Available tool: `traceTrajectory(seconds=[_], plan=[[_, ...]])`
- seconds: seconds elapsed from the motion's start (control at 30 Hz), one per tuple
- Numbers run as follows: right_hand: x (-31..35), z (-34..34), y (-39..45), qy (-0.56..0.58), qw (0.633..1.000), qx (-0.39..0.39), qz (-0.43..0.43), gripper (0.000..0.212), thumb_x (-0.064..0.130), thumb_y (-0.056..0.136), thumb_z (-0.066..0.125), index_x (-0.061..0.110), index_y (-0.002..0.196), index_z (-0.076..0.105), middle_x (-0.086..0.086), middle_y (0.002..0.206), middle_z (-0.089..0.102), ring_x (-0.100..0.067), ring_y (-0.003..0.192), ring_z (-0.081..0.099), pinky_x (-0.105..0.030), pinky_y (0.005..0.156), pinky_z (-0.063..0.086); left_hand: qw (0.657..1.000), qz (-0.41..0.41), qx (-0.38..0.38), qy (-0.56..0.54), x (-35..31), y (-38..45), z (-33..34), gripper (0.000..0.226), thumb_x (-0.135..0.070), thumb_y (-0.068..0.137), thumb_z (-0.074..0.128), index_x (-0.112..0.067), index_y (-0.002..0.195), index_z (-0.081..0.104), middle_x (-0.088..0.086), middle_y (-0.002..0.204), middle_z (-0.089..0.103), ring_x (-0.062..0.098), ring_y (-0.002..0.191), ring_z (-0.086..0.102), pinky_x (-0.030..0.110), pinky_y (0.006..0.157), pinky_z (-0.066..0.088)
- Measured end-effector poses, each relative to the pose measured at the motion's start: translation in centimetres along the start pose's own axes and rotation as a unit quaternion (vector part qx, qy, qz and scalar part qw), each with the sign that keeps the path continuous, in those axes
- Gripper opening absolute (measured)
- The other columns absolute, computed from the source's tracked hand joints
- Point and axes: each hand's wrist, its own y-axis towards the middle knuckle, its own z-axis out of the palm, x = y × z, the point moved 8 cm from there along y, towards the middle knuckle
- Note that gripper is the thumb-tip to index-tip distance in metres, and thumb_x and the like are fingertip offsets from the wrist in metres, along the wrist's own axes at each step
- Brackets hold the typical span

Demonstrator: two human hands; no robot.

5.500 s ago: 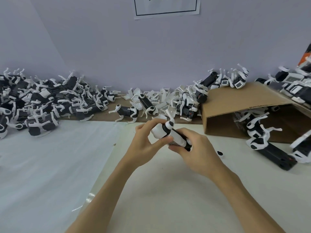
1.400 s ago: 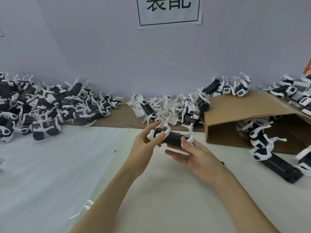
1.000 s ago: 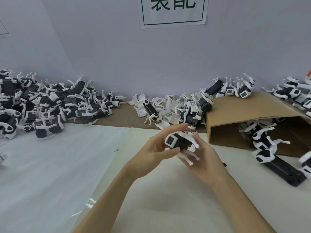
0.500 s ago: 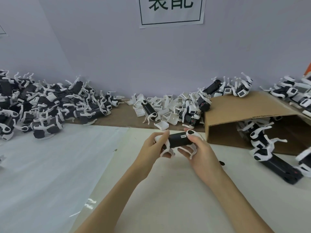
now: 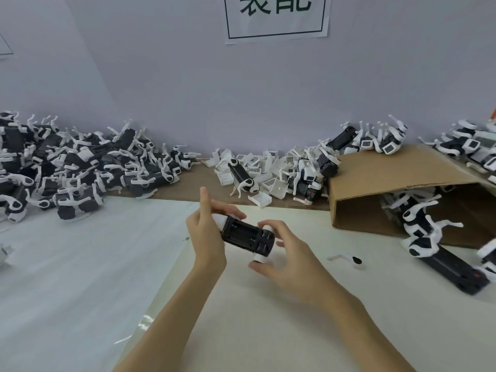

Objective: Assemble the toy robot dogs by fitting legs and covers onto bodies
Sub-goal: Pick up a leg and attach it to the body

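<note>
I am seeing the toy dog body (image 5: 245, 235) being held above the white table (image 5: 255, 318), near the middle of the scene, with its open black underside facing the camera. The left hand (image 5: 208, 234) is gripping its left end, fingers curled over the far edge and the thumb standing straight up. The right hand (image 5: 288, 260) is clamping the right end — fingertips pinching at the white leg joints (image 5: 264, 244) there, the remaining fingers spreading loosely below.

Just right of the hands, a loose white leg (image 5: 346, 258) is lying flat on the table. Further right, a cardboard box (image 5: 397, 181) is lying on its side with its mouth facing near-right, and several assembled dogs (image 5: 426, 232) are spilling out of it. More dogs are resting on its top face.

Along the far wall, a scatter of white covers (image 5: 268, 170) is sitting in the middle, mixed with a few bodies — and a large pile of assembled dogs (image 5: 69, 167) is filling the far left. A printed sign (image 5: 276, 16) is hanging on the wall above.
</note>
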Motion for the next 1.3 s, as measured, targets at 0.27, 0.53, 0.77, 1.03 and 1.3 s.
traceTrajectory(seconds=[0.27, 0.53, 0.77, 1.03, 1.3], plan=[[2.1, 0.9, -0.3, -0.028, 0.992, -0.083, -0.096, 0.081, 0.032, 0.093, 0.077, 0.05, 0.152, 0.024, 0.033, 0.148, 0.039, 0.019, 0.133, 0.034, -0.006, 0.104, 0.03, 0.99, 0.022, 0.11, -0.088, -2.0, 1.0, 0.3, 0.085, -0.066, 0.107, 0.025, 0.0, 0.08, 0.071, 0.029, 0.089, 0.074, 0.034, 0.08, 0.07, 0.031, 0.072, 0.056], [1.3, 0.7, -0.1, -0.057, 0.993, -0.045, -0.093, 0.098, 0.044, 0.085, 0.083, 0.053, 0.156, 0.017, 0.055, 0.145, 0.021, 0.026, 0.134, 0.025, 0.004, 0.104, 0.019, 0.995, -0.057, 0.057, -0.062, 0.0, 1.1, -0.4, 0.083, -0.066, 0.106, 0.034, -0.002, 0.065, 0.069, 0.022, 0.073, 0.07, 0.038, 0.08, 0.064, 0.038, 0.073, 0.05], [0.5, 1.7, 3.6, 0.058, 0.998, 0.037, 0.011, 0.057, 0.084, 0.089, 0.044, 0.071, 0.141, 0.026, 0.046, 0.151, 0.025, 0.004, 0.148, 0.025, -0.028, 0.117, 0.023, 0.975, -0.149, -0.157, -0.046, 2.8, 2.4, -5.4, 0.079, -0.058, 0.11, 0.031, -0.018, 0.054, 0.071, 0.008, 0.073, 0.075, 0.023, 0.062, 0.062, 0.023, 0.051, 0.044], [-4.6, 0.2, 13.8, -0.284, 0.952, 0.0, 0.112, 0.053, 0.039, 0.108, 0.048, 0.025, 0.158, 0.037, -0.01, 0.163, 0.03, -0.035, 0.149, 0.03, -0.048, 0.12, 0.029, 0.978, -0.155, -0.141, -0.016, 3.2, 2.8, -5.6, 0.079, -0.054, 0.111, 0.031, -0.018, 0.055, 0.072, 0.008, 0.077, 0.076, 0.027, 0.076, 0.065, 0.033, 0.072, 0.05], [-4.9, -1.6, 12.5, -0.197, 0.963, -0.171, 0.067, 0.019, 0.019, 0.095, 0.07, 0.008, 0.109, 0.064, -0.011, 0.118, 0.061, -0.029, 0.111, 0.058, -0.032, 0.089, 0.042, 0.976, -0.177, -0.127, -0.001, 3.5, 2.7, -5.2, 0.077, -0.052, 0.111, 0.032, -0.019, 0.055, 0.073, 0.003, 0.077, 0.078, 0.021, 0.075, 0.062, 0.032, 0.07, 0.042]])
